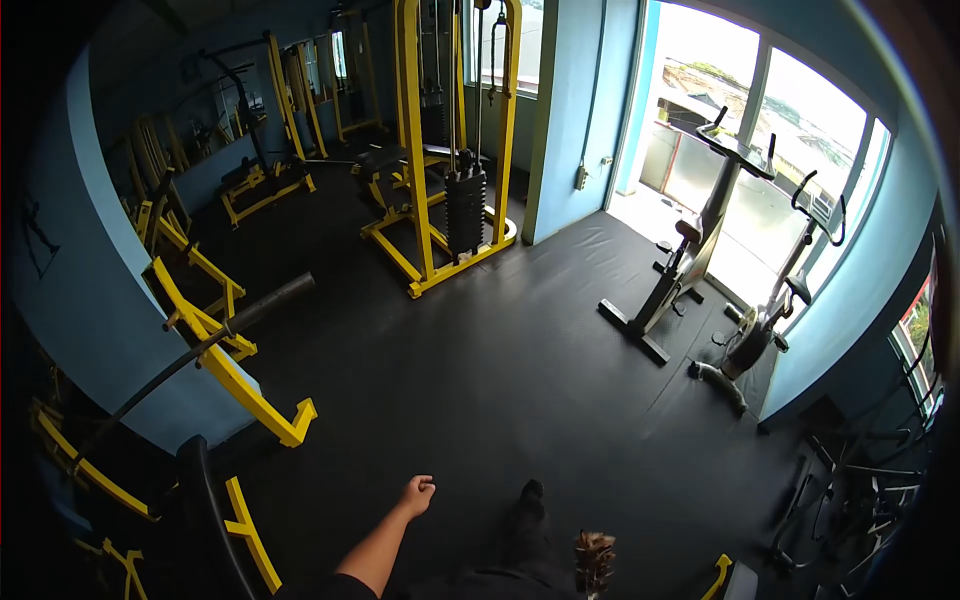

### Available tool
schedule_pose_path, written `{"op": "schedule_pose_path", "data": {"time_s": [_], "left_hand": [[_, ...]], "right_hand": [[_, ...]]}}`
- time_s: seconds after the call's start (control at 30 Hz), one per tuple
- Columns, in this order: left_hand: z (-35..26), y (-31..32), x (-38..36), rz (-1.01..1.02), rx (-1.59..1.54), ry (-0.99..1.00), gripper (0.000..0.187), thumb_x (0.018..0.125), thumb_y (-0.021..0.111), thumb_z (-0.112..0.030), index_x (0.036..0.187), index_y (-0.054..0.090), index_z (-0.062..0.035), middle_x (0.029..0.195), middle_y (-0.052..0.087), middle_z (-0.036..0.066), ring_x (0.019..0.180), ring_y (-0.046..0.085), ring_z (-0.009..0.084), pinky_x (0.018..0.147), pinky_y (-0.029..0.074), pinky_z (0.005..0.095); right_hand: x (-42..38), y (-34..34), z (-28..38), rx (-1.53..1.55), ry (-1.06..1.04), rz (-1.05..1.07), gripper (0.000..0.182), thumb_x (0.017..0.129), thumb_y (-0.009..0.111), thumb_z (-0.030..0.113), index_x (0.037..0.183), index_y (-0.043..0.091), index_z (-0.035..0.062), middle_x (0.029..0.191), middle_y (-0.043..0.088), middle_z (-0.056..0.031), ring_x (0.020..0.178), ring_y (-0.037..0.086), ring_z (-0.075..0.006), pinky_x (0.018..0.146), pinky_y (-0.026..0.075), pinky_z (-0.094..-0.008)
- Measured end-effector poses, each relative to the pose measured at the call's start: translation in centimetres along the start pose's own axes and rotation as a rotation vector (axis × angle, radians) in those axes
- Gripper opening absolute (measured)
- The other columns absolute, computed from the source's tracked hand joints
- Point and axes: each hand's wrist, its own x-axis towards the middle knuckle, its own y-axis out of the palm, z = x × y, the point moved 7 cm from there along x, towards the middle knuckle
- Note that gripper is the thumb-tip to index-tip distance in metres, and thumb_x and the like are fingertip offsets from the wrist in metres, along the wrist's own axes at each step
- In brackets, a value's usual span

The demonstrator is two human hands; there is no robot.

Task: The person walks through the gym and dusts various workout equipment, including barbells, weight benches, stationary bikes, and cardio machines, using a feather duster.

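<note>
My left hand (418,496) hangs over the black floor at the bottom of the head view, its fingers curled closed with no object showing in them. My right hand is out of view. Right of my leg, the brown feathery head of a duster (594,560) sticks up from the bottom edge; whatever holds it is hidden. One dark shoe (532,490) points forward on the floor. Left of my hand stand a yellow rack (230,375) with a bar (270,302) across it and a black padded bench (212,505).
A yellow cable machine (422,200) with a weight stack (466,212) stands ahead. Two exercise bikes (690,245) (765,330) are by the bright doorway at right. Dark metal equipment (850,490) crowds the lower right. Black matting (440,370) covers the floor.
</note>
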Motion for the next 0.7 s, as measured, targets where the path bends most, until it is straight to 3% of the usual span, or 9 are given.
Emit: {"op": "schedule_pose_path", "data": {"time_s": [0.13,0.27,0.4,0.47,0.5,0.53,0.63,0.67,0.7], "left_hand": [[5.2,1.8,5.5,0.002,0.164,-0.178,0.036,0.086,0.067,-0.024,0.117,0.062,-0.0050,0.106,0.068,0.011,0.099,0.065,0.0233,0.087,0.052,0.0343],[10.8,0.6,6.3,0.312,0.475,-0.589,0.047,0.083,0.070,-0.033,0.121,0.062,-0.0068,0.116,0.065,0.016,0.109,0.062,0.0270,0.097,0.046,0.0373],[11.0,-1.7,8.7,0.261,0.229,-0.668,0.045,0.083,0.070,-0.033,0.120,0.063,-0.0068,0.117,0.065,0.015,0.110,0.061,0.0269,0.097,0.046,0.0369],[9.5,-4.4,11.4,-0.108,0.001,-0.661,0.044,0.084,0.069,-0.034,0.120,0.064,-0.0087,0.116,0.065,0.014,0.108,0.062,0.0270,0.096,0.047,0.0368],[9.4,-5.2,13.4,-0.133,-0.039,-0.696,0.043,0.086,0.067,-0.033,0.122,0.062,-0.0095,0.118,0.064,0.014,0.109,0.061,0.0272,0.095,0.047,0.0376],[8.8,-6.3,16.0,-0.143,-0.057,-0.708,0.043,0.086,0.067,-0.033,0.122,0.062,-0.0095,0.118,0.064,0.014,0.109,0.061,0.0272,0.095,0.047,0.0376],[5.0,-9.4,24.0,-0.184,-0.142,-0.768,0.043,0.088,0.065,-0.030,0.126,0.059,-0.0089,0.122,0.062,0.014,0.111,0.060,0.0274,0.095,0.048,0.0383],[2.5,-10.9,27.7,-0.228,-0.187,-0.694,0.043,0.090,0.064,-0.028,0.127,0.057,-0.0082,0.123,0.061,0.015,0.112,0.060,0.0278,0.095,0.048,0.0385],[0.4,-12.5,31.2,-0.271,-0.230,-0.615,0.043,0.091,0.062,-0.026,0.129,0.056,-0.0075,0.125,0.060,0.015,0.113,0.059,0.0282,0.095,0.048,0.0387]], "right_hand": [[7.9,-2.2,18.6,-0.010,-0.053,-0.004,0.038,0.082,0.061,0.024,0.105,0.065,-0.0060,0.091,0.068,-0.0222,0.080,0.067,-0.0366,0.069,0.049,-0.0450],[14.8,-0.5,37.2,-0.035,-0.105,0.036,0.035,0.081,0.061,0.021,0.102,0.065,-0.0063,0.090,0.068,-0.0218,0.081,0.067,-0.0354,0.072,0.050,-0.0430],[21.7,1.3,50.5,-0.146,-0.159,0.068,0.032,0.081,0.060,0.019,0.100,0.065,-0.0065,0.090,0.068,-0.0213,0.082,0.067,-0.0342,0.074,0.051,-0.0411],[28.1,2.1,54.5,-0.198,-0.195,0.069,0.030,0.080,0.060,0.017,0.099,0.064,-0.0067,0.090,0.068,-0.0211,0.083,0.067,-0.0336,0.075,0.051,-0.0401],[32.7,5.8,56.8,-0.219,-0.211,0.069,0.030,0.080,0.060,0.016,0.098,0.064,-0.0067,0.090,0.068,-0.0209,0.083,0.067,-0.0333,0.076,0.051,-0.0397],[23.3,2.8,67.6,-0.447,-0.307,0.000,0.036,0.079,0.061,0.024,0.099,0.067,-0.0043,0.094,0.068,-0.0238,0.094,0.066,-0.0366,0.084,0.050,-0.0441],[20.6,6.0,81.1,-0.402,-0.431,-0.059,0.031,0.079,0.058,0.019,0.099,0.066,-0.0044,0.093,0.068,-0.0224,0.092,0.066,-0.0362,0.082,0.050,-0.0433],[20.0,7.3,85.5,-0.377,-0.527,-0.111,0.028,0.080,0.057,0.015,0.097,0.065,-0.0061,0.089,0.067,-0.0212,0.088,0.067,-0.0351,0.080,0.051,-0.0430],[20.9,9.6,88.0,-0.390,-0.508,-0.066,0.035,0.080,0.059,0.019,0.107,0.064,-0.0029,0.100,0.067,-0.0232,0.096,0.066,-0.0366,0.086,0.050,-0.0421]]}}
